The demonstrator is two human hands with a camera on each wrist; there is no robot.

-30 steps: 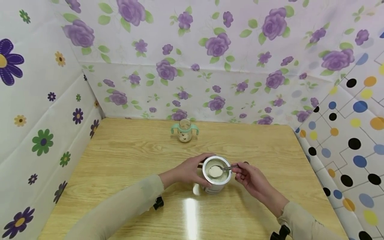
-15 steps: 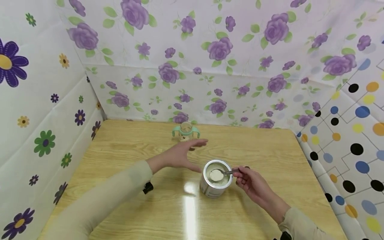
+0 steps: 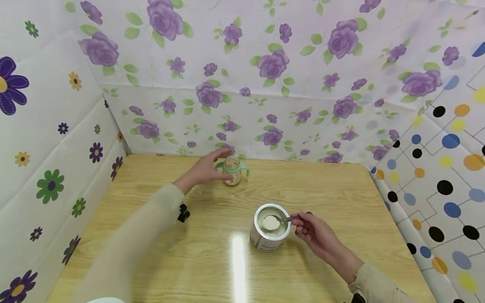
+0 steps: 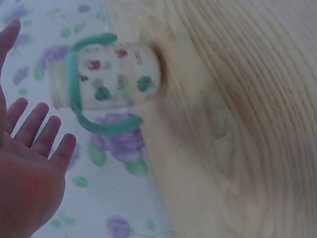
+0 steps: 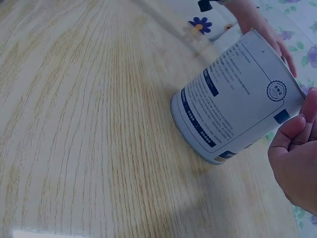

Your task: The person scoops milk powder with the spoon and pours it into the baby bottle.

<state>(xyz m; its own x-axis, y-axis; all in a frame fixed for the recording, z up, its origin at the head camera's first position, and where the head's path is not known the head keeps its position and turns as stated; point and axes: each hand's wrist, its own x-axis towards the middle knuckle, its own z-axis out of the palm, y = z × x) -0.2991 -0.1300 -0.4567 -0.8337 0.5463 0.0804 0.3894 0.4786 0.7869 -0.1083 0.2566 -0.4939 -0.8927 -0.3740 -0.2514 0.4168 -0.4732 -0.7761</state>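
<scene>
A small baby bottle (image 3: pixel 232 170) with mint-green handles stands open-topped near the back of the wooden table (image 3: pixel 151 202). My left hand (image 3: pixel 207 168) reaches up to it with straight, spread fingers. In the left wrist view the left hand (image 4: pixel 32 153) is still a little apart from the bottle (image 4: pixel 111 82). A silver can (image 3: pixel 268 237) of white powder stands in the middle of the table. My right hand (image 3: pixel 312 229) pinches the handle of a metal spoon (image 3: pixel 272 222), whose bowl is heaped with powder over the can's mouth. The right wrist view shows the can's printed side (image 5: pixel 233 106) beside my right hand (image 5: pixel 297 158).
Flower-patterned walls close in the table at the back (image 3: pixel 265 122) and left (image 3: pixel 57 147), and a dotted wall (image 3: pixel 435 176) closes the right side. Bare wood lies between the can and the bottle. A glare patch (image 3: pixel 240 261) sits on the near tabletop.
My left hand let go of the can and moved back and left across the table to the bottle. The right hand kept the loaded spoon over the can.
</scene>
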